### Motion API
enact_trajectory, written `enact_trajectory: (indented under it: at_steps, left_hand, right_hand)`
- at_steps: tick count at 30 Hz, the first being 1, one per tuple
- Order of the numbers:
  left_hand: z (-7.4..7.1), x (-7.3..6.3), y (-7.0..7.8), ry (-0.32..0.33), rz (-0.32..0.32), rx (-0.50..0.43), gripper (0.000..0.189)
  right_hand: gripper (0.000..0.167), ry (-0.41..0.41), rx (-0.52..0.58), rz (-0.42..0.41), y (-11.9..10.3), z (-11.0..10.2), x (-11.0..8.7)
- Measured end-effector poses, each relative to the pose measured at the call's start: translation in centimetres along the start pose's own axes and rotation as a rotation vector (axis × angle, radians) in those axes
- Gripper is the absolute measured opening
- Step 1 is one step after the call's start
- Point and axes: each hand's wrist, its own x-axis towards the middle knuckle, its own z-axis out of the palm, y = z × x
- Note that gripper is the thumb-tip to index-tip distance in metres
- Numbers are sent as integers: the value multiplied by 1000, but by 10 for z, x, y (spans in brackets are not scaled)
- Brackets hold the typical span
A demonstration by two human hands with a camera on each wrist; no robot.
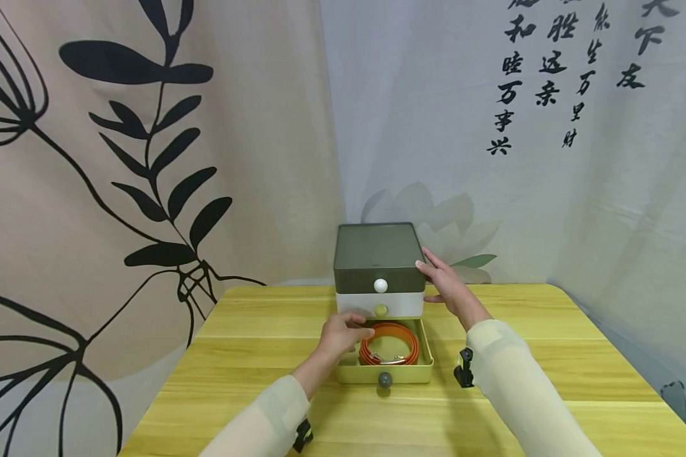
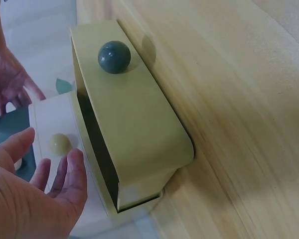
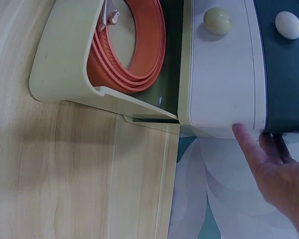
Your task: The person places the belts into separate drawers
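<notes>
A small drawer cabinet (image 1: 375,246) has a dark green top tier, a white middle tier and a pulled-out bottom drawer (image 1: 408,375) in yellow-green with a grey knob (image 1: 385,379). Inside that drawer lies a coiled orange belt (image 3: 157,55) with a silver buckle. My left hand (image 1: 338,335) hovers over the drawer's left side, fingers loosely bent and holding nothing; in the head view it overlaps the belt's edge. With spread fingers, my right hand (image 1: 451,287) rests against the cabinet's right side, its fingertips at the white and green tiers.
The cabinet stands near the back edge of a wooden table (image 1: 251,362). Behind it hangs a curtain (image 1: 274,158) printed with dark plants and writing. The green and white drawers are closed, with a white knob (image 1: 380,285) and a yellow-green knob (image 1: 381,310).
</notes>
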Motion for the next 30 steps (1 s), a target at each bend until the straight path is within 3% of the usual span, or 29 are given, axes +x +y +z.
enact_trajectory:
  at_steps: [6, 30]
  left_hand:
    - [-2, -5, 0, -12, 31, -12, 30]
    - [5, -26, 2, -25, 58, -38, 28]
  right_hand:
    - [67, 5, 1, 1, 0, 0, 0]
    - [67, 11, -17, 0, 1, 0, 1]
